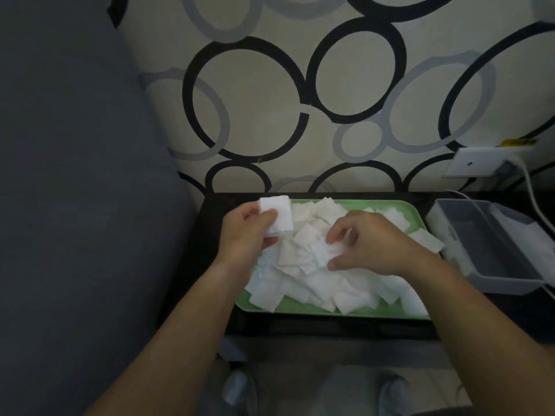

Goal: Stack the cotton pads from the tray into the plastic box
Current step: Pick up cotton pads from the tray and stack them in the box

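A green tray [300, 312] on a dark table holds a loose heap of white square cotton pads [303, 280]. My left hand [243, 232] is over the tray's left edge and grips a small stack of pads [277, 216] upright between thumb and fingers. My right hand [369, 241] is above the middle of the heap, thumb and fingers pinching one pad [332, 249] on top of it. The clear plastic box [486, 244] stands to the right of the tray, open, and looks empty.
The dark table [330, 328] is small and its front edge is close to me. A grey sofa [75, 205] fills the left. A wall socket [477, 165] with a white cable sits behind the box. My feet show below the table.
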A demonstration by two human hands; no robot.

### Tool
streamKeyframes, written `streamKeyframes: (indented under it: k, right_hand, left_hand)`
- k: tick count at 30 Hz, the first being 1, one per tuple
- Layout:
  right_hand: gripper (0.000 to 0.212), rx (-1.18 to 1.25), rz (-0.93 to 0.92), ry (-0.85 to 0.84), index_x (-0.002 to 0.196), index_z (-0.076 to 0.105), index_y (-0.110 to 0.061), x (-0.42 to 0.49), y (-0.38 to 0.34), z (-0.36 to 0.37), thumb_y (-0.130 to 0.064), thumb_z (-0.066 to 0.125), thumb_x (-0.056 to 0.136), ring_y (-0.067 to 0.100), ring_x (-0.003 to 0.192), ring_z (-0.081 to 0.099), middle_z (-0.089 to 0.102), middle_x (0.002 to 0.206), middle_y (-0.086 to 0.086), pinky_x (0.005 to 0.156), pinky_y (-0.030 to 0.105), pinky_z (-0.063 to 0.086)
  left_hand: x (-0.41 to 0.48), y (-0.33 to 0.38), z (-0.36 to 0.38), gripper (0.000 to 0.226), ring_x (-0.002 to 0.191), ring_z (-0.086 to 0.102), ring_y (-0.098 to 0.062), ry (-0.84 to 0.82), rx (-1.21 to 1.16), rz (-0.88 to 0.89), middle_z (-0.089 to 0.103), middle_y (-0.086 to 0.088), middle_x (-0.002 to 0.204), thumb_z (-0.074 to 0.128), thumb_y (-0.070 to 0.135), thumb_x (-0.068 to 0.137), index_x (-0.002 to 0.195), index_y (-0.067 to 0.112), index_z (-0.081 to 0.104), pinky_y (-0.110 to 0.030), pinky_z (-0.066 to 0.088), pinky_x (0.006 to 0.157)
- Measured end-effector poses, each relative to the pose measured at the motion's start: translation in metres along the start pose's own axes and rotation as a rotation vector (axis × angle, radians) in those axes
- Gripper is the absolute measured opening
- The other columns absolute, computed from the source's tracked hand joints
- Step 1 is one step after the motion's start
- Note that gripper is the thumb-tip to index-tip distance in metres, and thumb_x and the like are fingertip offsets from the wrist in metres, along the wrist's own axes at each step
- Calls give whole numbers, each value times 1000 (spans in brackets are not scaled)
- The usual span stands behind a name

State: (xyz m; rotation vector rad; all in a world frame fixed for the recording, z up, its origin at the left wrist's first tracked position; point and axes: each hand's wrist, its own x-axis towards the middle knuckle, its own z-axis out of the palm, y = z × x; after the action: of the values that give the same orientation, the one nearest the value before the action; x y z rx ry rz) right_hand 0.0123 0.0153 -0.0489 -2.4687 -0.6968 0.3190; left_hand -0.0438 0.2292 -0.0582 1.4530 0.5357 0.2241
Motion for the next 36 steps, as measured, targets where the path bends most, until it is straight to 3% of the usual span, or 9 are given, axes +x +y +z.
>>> streamKeyframes:
  k: [8,11,13,16,20,23,29,33,36]
  right_hand:
    - [11,101,-37,61,80,73,-30,1,9,3,-22,81,79,4,74,63,69,84,-12,72,24,54]
    - [10,192,-35,211,80,70,-26,-2,6,-4,-19,73,85,3,75,63,69,83,-12,65,14,48]
    - [6,392,24,336,84,69,-21,-2,3,-11,-17,69,89,2,73,62,69,82,-10,63,11,47]
    - [6,818,98,335,92,66,-11,-3,-4,-15,-11,61,95,12,79,65,68,82,2,70,23,54]
    - [8,1085,117,288,100,66,-8,-4,-13,-13,-9,60,96,23,85,67,69,90,10,81,42,57]
    - [12,1096,155,260,105,68,-11,-3,-16,-6,-12,63,94,25,87,68,73,94,11,85,47,54]
    - [6,982,110,322,91,67,-18,0,-16,2,-13,66,93,21,84,68,71,95,17,71,39,55]
    - [5,872,67,383,91,68,-19,2,-14,6,-15,67,92,15,83,65,66,87,2,61,30,54]
    - [2,762,53,450,91,68,-20,4,-12,8,-17,68,91,17,83,64,66,92,1,59,31,54]
  left_hand:
    - [-5,1,11,15,104,68,-21,-50,-17,3,70,-5,114,66,16,93,107,18,70,-24,56,68]
    - [-5,1,15,12,103,67,-21,-52,-15,7,69,-6,112,66,15,93,103,19,70,-23,56,67]
    - [-7,1,18,11,102,68,-21,-57,-9,8,70,-7,111,67,13,93,103,17,70,-24,58,68]
    - [-11,-1,26,15,101,69,-21,-88,20,7,72,-6,108,68,13,92,107,14,70,-29,61,74]
    - [-17,-1,38,10,96,72,-20,-130,18,13,76,-2,99,71,15,91,100,19,72,-30,62,76]
    - [-22,1,45,14,95,72,-20,-172,-33,11,77,-4,98,73,14,89,103,17,74,-25,60,70]
    - [-28,5,49,20,91,74,-17,-247,-50,21,78,-5,96,69,12,90,109,14,74,-26,60,73]
    - [-28,5,50,17,98,73,-23,-275,-37,29,78,-6,100,65,16,93,106,18,76,-26,58,73]
    - [-30,7,51,20,96,74,-24,-265,-48,15,78,-5,99,57,19,98,102,20,77,-29,57,73]
